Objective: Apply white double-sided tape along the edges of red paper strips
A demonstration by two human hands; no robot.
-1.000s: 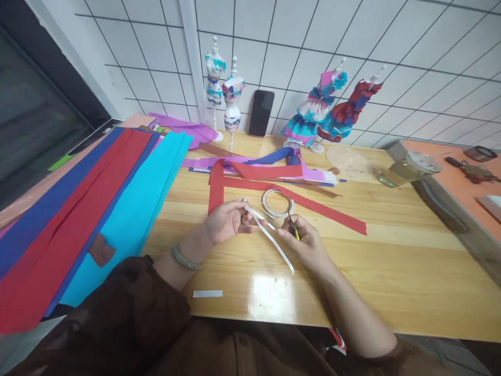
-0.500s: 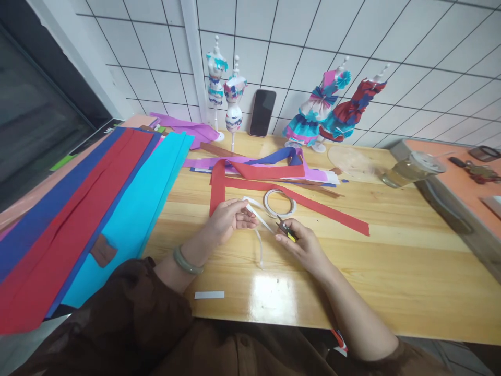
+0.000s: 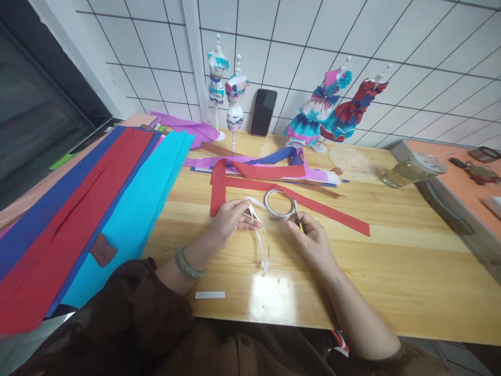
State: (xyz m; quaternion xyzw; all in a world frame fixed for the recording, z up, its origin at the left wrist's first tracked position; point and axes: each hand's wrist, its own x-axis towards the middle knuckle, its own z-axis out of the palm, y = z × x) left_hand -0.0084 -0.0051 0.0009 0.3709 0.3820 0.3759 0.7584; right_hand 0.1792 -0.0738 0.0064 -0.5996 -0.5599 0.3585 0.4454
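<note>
Right hand (image 3: 313, 243) has drawn away, fingers wrapped round a black-and-yellow tool (image 3: 300, 225); left hand (image 3: 229, 220) pinches white tape (image 3: 259, 245), dangling beneath its fingertips.

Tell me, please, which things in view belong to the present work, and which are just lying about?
In use:
- white tape strip, held in the left hand
- black-and-yellow tool, held in the right hand
- tape roll, beside the right hand

Apparently just lying about:
- phone
- lidded cup
- keys
</note>
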